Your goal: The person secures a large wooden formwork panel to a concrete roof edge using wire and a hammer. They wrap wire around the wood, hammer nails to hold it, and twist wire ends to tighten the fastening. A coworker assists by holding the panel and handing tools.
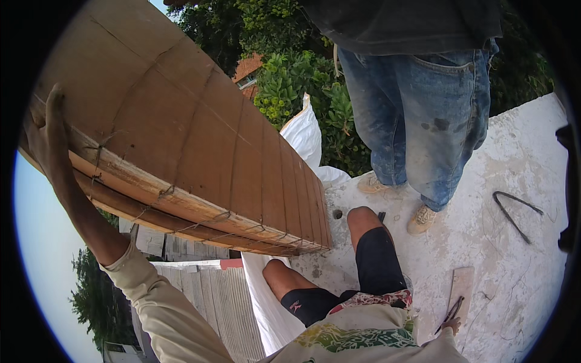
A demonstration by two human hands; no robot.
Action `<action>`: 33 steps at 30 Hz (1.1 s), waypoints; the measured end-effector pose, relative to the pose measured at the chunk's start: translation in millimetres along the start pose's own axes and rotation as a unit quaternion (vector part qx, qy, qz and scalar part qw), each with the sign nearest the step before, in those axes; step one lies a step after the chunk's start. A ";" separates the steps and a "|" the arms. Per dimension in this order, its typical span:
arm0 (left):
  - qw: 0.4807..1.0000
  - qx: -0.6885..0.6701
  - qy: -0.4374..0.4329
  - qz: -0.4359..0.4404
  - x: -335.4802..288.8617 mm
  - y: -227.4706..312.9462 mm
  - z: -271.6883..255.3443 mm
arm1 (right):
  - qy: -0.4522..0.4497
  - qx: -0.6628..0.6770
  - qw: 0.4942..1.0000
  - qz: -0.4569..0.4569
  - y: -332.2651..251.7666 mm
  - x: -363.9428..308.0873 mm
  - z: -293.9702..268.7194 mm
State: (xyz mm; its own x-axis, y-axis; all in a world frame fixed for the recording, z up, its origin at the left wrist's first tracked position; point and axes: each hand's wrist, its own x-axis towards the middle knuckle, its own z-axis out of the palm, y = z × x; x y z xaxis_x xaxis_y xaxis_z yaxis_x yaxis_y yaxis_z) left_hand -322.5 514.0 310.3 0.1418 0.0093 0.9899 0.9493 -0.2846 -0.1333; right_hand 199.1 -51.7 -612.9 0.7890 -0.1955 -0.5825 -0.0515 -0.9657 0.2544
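Rising steeply at my left is a tall brown plywood form [224, 139], wound with several rounds of thin wire twisted along its edge. My left hand [48, 136] grips its outer edge high up, fingers against the broad face. The form's lower end rests on the rough pale concrete surface [508, 181] near my knees. Low on the right, my right hand [451, 325] is closed on dark-handled pincers [449, 314]. The pincers lie over a narrow wooden strip [461, 281]; their jaws are too small to make out.
Facing me stands another person [417, 115] in stained jeans. A bent dark rod [511, 215] lies on the concrete, which has a small hole [337, 213]. White sheeting [302, 136] hangs at the edge. Corrugated roofs [212, 296] and trees [284, 85] lie beyond.
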 end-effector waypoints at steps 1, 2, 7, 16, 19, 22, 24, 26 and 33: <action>0.999 0.043 0.019 0.028 0.4 -1.1 -1.2 | -0.010 0.026 1.000 0.002 9.0 11.5 18.7; 1.000 0.019 0.007 0.004 0.6 -1.5 -1.3 | 0.001 0.045 0.999 0.001 8.6 22.5 33.1; 0.995 -0.009 -0.044 -0.090 -2.3 1.5 -8.5 | 0.003 0.086 0.996 -0.039 -21.7 37.3 52.2; 0.998 -0.043 -0.020 -0.034 -8.4 3.9 -4.3 | -0.039 0.025 0.992 -0.121 -89.7 7.3 -31.3; 0.998 -0.057 -0.008 -0.037 -11.5 11.1 -2.7 | -0.049 -0.013 0.987 -0.153 -111.5 -9.2 -71.5; 0.994 -0.094 -0.003 -0.054 -14.5 18.2 -4.7 | -0.063 -0.066 0.978 -0.188 -127.8 -31.6 -126.5; 0.994 -0.098 0.006 -0.045 -8.6 21.9 -5.6 | -0.079 -0.107 0.967 -0.217 -141.1 -48.8 -169.2; 0.994 -0.105 -0.002 -0.031 0.9 24.7 -10.3 | -0.100 -0.154 0.949 -0.256 -161.0 -73.4 -210.3; 0.982 -0.142 -0.044 -0.113 19.1 42.5 -27.6 | -0.042 -0.136 0.790 -0.596 -231.6 -282.4 -367.0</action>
State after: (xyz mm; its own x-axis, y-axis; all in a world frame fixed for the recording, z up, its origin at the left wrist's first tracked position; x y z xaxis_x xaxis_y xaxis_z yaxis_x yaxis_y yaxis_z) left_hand -287.2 475.6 325.0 -0.0277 0.1822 0.9829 0.8442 -0.5222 0.1206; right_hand 212.9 289.8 -224.0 0.1343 0.8035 -0.5799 0.8406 -0.4023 -0.3628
